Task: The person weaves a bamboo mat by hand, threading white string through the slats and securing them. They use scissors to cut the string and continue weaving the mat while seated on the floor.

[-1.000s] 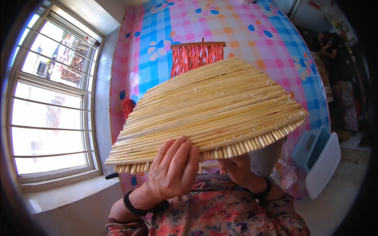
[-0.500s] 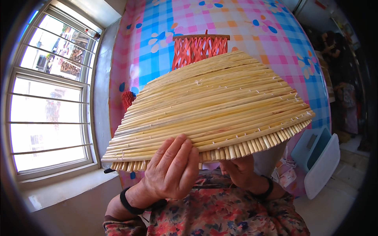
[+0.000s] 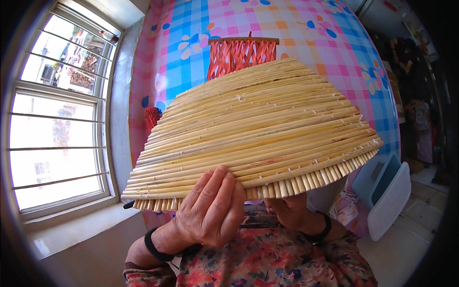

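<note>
A stiff panel of pale reed sticks (image 3: 253, 119), stitched with white ties and with a second layer of short stick ends along its near edge, spans the middle. My left hand (image 3: 208, 205) grips that near edge, fingers together on top. My right hand (image 3: 287, 210) is under the edge to the right, curled against the panel, its fingertips partly hidden. Beyond the panel lie a red lattice piece (image 3: 241, 57) on a wooden bar and, at the left, a bristly red object (image 3: 152, 116).
A checked, flowered covering (image 3: 311, 48) fills the background. A barred window (image 3: 57, 150) and sill (image 3: 76, 225) are at the left. A blue bin (image 3: 370, 177) with a white lid (image 3: 389, 201) stands at the lower right. A person (image 3: 403, 52) is in the dark area at the far right.
The view has shifted slightly, with the background and far edge of the panel now higher in the picture. Both hands keep their places on the panel's near edge.
</note>
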Available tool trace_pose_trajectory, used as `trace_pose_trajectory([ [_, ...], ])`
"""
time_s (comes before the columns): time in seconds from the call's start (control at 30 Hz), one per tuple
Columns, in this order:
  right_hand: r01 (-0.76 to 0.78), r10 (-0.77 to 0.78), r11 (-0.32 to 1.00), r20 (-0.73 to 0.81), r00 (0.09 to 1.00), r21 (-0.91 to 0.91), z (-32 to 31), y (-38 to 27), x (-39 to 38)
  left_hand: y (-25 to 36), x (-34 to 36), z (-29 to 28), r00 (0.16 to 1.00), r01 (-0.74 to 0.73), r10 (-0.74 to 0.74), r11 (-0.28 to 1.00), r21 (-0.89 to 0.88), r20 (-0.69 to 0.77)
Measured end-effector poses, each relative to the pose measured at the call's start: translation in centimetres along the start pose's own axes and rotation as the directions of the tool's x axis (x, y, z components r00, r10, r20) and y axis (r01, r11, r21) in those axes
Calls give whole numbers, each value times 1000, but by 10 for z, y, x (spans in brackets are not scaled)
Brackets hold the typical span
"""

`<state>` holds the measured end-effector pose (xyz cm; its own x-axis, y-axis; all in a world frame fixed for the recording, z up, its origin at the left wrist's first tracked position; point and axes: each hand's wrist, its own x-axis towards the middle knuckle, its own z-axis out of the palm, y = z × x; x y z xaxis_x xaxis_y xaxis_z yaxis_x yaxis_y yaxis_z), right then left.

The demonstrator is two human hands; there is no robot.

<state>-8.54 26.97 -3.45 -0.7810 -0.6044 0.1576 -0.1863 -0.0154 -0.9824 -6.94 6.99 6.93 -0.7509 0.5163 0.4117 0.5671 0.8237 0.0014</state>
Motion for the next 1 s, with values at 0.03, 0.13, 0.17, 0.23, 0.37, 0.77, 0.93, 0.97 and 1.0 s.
trace_pose_trajectory([
  [0.03,-21,21,1000,16,1000,21,0,0,0,0,0,0,1000,-5,5,1000,1,-1],
  [0.13,-46,45,998,28,999,51,-1,1,-1,-1,-1,1,1000,-9,9,1000,0,-2],
  [0.17,-47,46,997,24,999,56,-1,1,-2,-1,-1,1,1000,-3,3,1000,7,3],
  [0.23,-49,47,996,28,999,72,-1,1,-3,-1,-1,1,1000,-17,17,1000,1,-2],
  [0.37,-103,100,976,24,995,194,2,1,-3,0,-2,2,1000,-5,5,1000,2,-3],
  [0.77,-101,95,970,36,995,222,1,1,1,0,-5,4,1000,-23,23,999,48,0],
  [0.93,-23,23,1000,50,998,7,-3,4,1,3,-7,7,1000,-12,12,1000,28,-3],
  [0.97,-33,33,999,55,998,-3,-4,5,0,4,-8,9,1000,-8,8,999,49,-5],
  [1.0,-42,43,999,59,997,-13,-5,5,-1,3,-7,11,1000,5,-5,1000,26,-10],
])
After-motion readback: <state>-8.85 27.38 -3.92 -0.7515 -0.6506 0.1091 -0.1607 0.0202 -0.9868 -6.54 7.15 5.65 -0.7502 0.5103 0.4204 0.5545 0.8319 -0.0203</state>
